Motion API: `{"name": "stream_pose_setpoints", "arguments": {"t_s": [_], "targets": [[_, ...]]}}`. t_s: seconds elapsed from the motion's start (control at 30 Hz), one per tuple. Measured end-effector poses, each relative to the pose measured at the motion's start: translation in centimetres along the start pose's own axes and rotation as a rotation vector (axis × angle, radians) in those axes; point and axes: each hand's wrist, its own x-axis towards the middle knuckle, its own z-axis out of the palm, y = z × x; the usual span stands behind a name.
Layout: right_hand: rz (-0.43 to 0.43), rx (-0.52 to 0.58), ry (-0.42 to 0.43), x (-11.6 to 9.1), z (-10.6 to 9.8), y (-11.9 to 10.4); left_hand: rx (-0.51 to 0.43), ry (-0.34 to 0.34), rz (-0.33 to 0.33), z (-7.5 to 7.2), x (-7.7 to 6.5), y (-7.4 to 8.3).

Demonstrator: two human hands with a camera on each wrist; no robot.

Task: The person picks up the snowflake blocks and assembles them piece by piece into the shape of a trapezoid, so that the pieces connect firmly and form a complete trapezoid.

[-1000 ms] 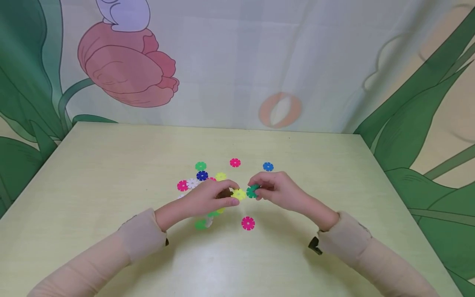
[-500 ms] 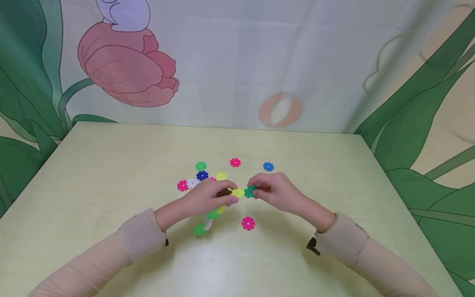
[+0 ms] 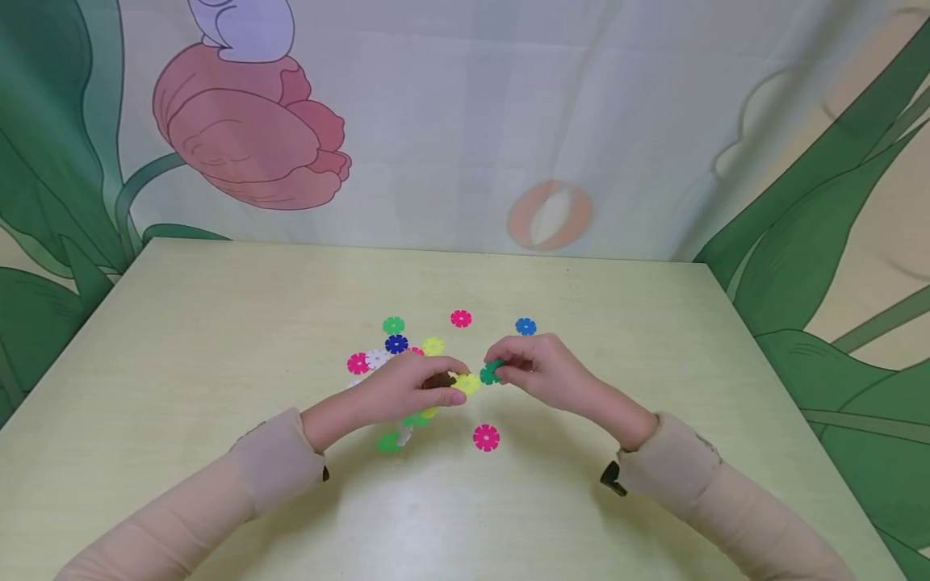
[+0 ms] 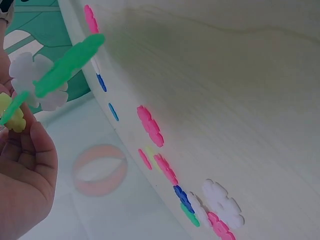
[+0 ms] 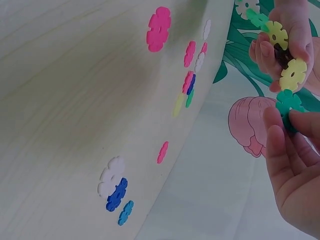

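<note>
Pale wood-grain table [image 3: 218,307] fills the lower view. Above it, a person's left hand [image 3: 398,390] grips a linked chain of notched discs [image 5: 276,34], its yellow end disc [image 3: 468,384] poking out; the right hand [image 3: 552,373] pinches a dark green disc [image 3: 490,373] at that yellow edge, interlocking unclear. One pink disc [image 3: 486,437] lies nearer the person.

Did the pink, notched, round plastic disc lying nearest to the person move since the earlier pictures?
No; the pink disc shows no visible shift against the far edge of the pale, wood-toned table.
</note>
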Motion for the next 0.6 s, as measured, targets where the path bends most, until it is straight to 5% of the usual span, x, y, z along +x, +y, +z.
{"name": "stream_pose_setpoints", "arguments": {"t_s": [0.6], "targets": [[0.012,0.009,-0.015,0.1,0.57,-0.18,-0.007,0.035,-0.032,0.16,0.47,-0.21]]}}
